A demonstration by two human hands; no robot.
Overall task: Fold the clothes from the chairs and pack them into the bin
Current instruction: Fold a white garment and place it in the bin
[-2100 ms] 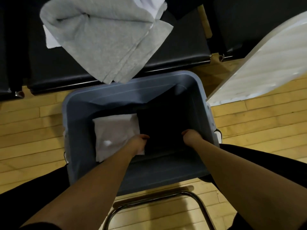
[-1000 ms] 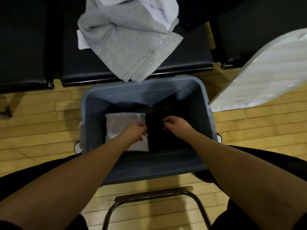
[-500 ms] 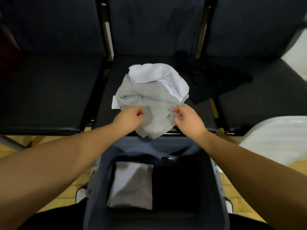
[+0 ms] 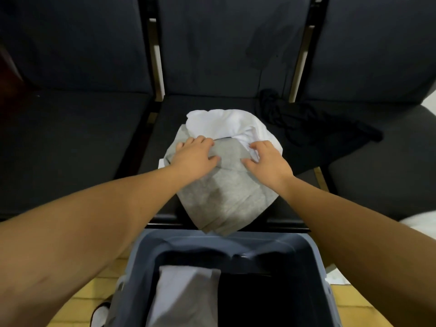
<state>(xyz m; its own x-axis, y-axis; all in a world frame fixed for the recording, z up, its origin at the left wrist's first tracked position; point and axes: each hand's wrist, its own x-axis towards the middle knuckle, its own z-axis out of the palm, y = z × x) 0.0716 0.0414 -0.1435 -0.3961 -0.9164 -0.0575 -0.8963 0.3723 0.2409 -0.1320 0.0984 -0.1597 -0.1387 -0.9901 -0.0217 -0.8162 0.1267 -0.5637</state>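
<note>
My left hand (image 4: 194, 159) lies on top of the grey garment (image 4: 226, 197), fingers spread and only lightly bent, with the thumb turned inward on the cloth. My right hand (image 4: 267, 162) sits just beside it on the same piece, fingers reaching to where the grey meets the white garment (image 4: 226, 125). Neither hand looks closed on anything yet, though the right fingertips may be catching a fold; the view is too soft there for me to say.

The grey garment lies directly under both hands on the seat of the middle chair (image 4: 165, 128), heaped and unfolded. Its long axis runs from the white pile at the far end towards me, and its near corner hangs over the seat's front edge, just above the far rim of the bin (image 4: 141, 246). Both hands are about equally near its top edge, one to each side of its middle, so I judge the next lift should take that edge with both hands and draw the piece clear of the white one.

A black garment (image 4: 330, 133) sprawls to the right, across the gap onto the next seat. In the bin, a folded pale piece (image 4: 184, 298) sits in the left half, with the right half dark.
</note>
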